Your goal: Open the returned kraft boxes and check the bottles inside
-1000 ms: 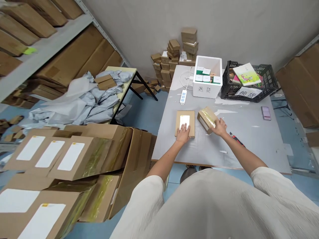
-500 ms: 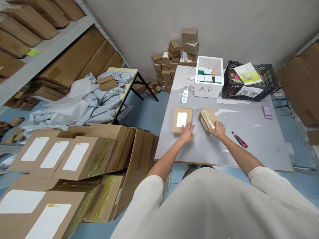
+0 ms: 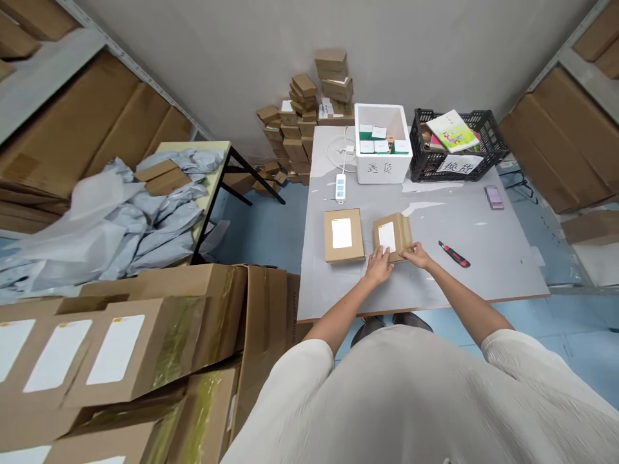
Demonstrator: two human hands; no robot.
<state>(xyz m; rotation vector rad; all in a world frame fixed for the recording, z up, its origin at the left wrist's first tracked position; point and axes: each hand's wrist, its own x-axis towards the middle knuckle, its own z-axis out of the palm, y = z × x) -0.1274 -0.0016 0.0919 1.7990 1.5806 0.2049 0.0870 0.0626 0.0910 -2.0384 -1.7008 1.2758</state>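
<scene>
On the grey table, a small brown box with a white label (image 3: 397, 229) lies under both hands. My left hand (image 3: 379, 265) rests with its fingers spread on the box's front left part, touching the label's lower edge. My right hand (image 3: 418, 256) grips the front right corner of that box, where shiny tape runs along the side. Just to the left lies another labelled brown box (image 3: 355, 237), which neither hand touches. A red and black utility knife (image 3: 454, 254) lies to the right of my right hand.
A white bin (image 3: 384, 169) and a black crate (image 3: 488, 161) stand at the table's back, beside a power strip (image 3: 341, 187). Large cartons (image 3: 145, 361) are stacked at the lower left. Grey bags (image 3: 164, 212) cover a side table.
The right box has turned so its label shows on top instead of tape. My left hand has moved from the left box to the right one. The view has shifted right.
</scene>
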